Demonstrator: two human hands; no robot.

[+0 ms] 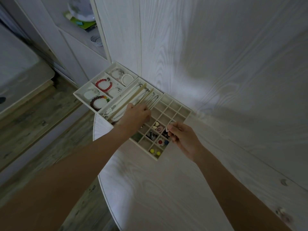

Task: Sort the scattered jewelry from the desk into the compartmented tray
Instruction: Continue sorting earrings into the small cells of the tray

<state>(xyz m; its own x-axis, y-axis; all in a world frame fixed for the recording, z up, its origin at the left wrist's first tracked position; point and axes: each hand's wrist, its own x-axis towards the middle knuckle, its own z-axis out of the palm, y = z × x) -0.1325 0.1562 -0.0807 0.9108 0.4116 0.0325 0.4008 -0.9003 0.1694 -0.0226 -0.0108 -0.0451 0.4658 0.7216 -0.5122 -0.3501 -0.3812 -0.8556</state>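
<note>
Mostly, we judge the sorting to be near its end. On the white desk (166,189) three tray sections stand side by side, running from ten o'clock down to four o'clock across the middle of the view. The bracelet tray (78,95) at ten o'clock already holds a red bead bracelet (103,85), a dark bead bracelet (98,102) with coloured beads, a pearl bracelet (127,79) and a few paler pieces. The necklace tray (160,93) in the centre holds several thin chains (146,97) laid lengthwise. The grid tray (189,114) at four o'clock has small pieces in its nearer cells: a flower earring (160,142), yellow studs (154,152), a cream heart (156,124); its farther cells look bare.

Our left hand (135,117) lies over the near end of the necklace tray, fingers curled down among the chains; whether it pinches one we cannot tell. Our right hand (181,135) hovers at the grid tray's right edge, thumb and fingertips closed on a small pale piece (169,127), seemingly an earring, above the grid's middle cells.

We see no loose jewelry on the bare desk within view, though a dim, blurred trace at three o'clock, just beyond the grid tray, might be something. What seems left is dropping this small piece into a cell and tidying the chains.
</note>
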